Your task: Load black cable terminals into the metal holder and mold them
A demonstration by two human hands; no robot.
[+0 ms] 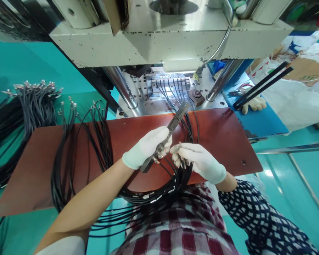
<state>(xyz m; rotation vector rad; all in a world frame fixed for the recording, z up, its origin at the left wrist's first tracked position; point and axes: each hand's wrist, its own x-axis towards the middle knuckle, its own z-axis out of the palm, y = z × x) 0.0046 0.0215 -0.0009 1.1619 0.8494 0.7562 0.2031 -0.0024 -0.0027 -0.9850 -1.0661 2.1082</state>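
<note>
My left hand [149, 143], in a white glove, is wrapped round a long dark metal bar [179, 115] that slants up to the right. Small metal cable ends [156, 160] sit along the bar's lower part. To its right, my gloved right hand [199, 159] has its fingers pinched together at the metal end of a black cable; the fingers partly hide that end. Below both hands a thick loop of black cables [184, 177] curves over the board's front edge. Further black cables [178, 88] run from a metal mold block [154, 92] in the press toward my hands.
A red-brown board [218, 134] spans the front of the press [149, 47]. Two steel columns [123, 88] flank the mold. Bundles of black cables [101, 141] lie on the left, with a larger pile [37, 106] beyond. A glove [255, 103] lies on the blue surface [271, 120] at right.
</note>
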